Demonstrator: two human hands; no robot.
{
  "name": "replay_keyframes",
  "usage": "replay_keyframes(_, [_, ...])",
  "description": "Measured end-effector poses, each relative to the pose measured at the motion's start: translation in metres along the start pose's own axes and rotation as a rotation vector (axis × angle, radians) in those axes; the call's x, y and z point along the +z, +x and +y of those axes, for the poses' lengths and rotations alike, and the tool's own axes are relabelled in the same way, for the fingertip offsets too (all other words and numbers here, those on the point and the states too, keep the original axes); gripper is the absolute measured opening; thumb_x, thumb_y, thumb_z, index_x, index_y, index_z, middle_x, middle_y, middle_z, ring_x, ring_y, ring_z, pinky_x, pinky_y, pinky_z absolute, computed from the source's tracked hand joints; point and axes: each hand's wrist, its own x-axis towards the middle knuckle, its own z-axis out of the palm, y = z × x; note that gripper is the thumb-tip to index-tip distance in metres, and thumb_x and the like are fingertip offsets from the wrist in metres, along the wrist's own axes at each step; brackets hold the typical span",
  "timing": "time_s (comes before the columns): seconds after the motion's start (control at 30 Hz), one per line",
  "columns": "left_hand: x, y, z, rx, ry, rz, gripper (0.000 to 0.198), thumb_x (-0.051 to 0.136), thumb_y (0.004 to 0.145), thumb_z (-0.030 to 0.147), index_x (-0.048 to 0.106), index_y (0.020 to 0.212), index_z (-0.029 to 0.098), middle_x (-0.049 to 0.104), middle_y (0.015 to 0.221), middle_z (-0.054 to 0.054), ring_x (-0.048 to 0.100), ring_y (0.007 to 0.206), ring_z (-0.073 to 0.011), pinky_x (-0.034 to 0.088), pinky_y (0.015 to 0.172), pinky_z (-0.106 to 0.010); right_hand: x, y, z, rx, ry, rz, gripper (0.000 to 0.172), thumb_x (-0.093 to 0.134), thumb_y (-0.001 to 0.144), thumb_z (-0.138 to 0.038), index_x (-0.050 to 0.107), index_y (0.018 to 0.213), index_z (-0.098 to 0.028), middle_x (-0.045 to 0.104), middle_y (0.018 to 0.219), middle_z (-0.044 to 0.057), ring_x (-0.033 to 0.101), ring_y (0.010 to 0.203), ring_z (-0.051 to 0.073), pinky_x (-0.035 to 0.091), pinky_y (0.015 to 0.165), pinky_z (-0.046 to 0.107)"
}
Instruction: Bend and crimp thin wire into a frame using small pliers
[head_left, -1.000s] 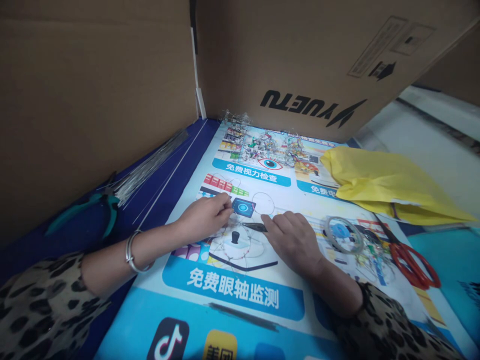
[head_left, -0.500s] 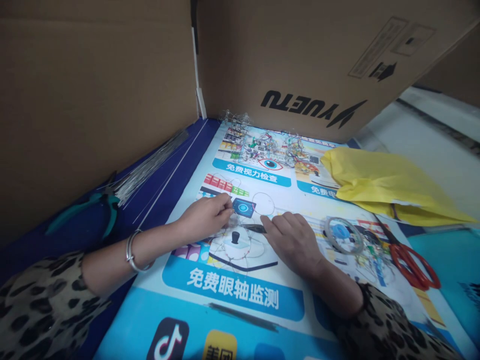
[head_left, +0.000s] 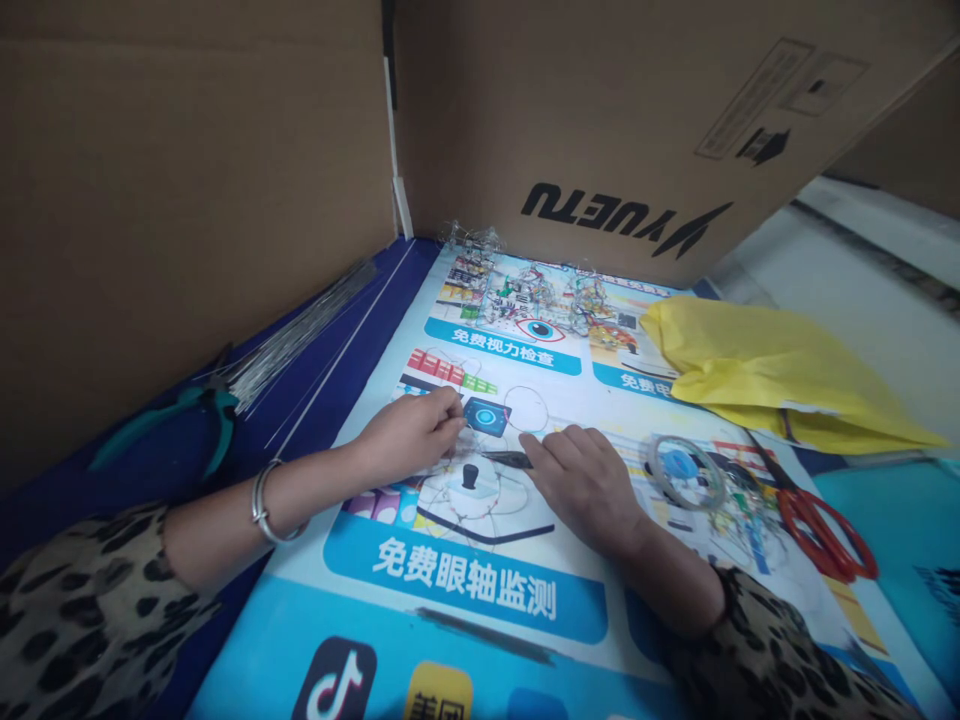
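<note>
Slightly shifting since the earlier frame, the dark, slim-tipped metal tool (head_left: 508, 460) in the right hand's (head_left: 583, 485) closed grasp is edging toward the left hand (head_left: 412, 432), which is apparently pinching the thin, beaded wire loop (head_left: 478, 516) lying below its fingertips on the blue-and-white printed poster (head_left: 277, 640); fine work seems to be staying put.

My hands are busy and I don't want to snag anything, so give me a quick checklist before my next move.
1. Dark, slim-tipped metal tool in the right hand's grip: ok, held.
2. Left hand's thumb and forefinger closed: ok.
3. Fine wire between those fingertips: cannot tell, too fine to see.
4. Scissors with red looped handles away from the right hand: ok, lying apart.
5. Silver wire bundle clear of the teal-handled pliers: not ok, they overlap in view.
</note>
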Motion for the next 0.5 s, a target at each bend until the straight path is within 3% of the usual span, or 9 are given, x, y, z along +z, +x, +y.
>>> replay_keyframes(0.5, [0.0014, 0.0015, -0.0019, 0.0, -0.003, 0.011, 0.013, 0.041, 0.085, 0.027, 0.048, 0.079, 0.02, 0.066, 0.067, 0.001, 0.059, 0.058, -0.0129, 0.036, 0.053, -0.022, 0.0066, -0.002, 0.0022, 0.079, 0.138, 0.009, 0.023, 0.053, 0.085, -0.032, 0.061, 0.099, -0.016, 0.058, 0.074, 0.004, 0.046, 0.072, 0.019, 0.03, 0.066, 0.032])
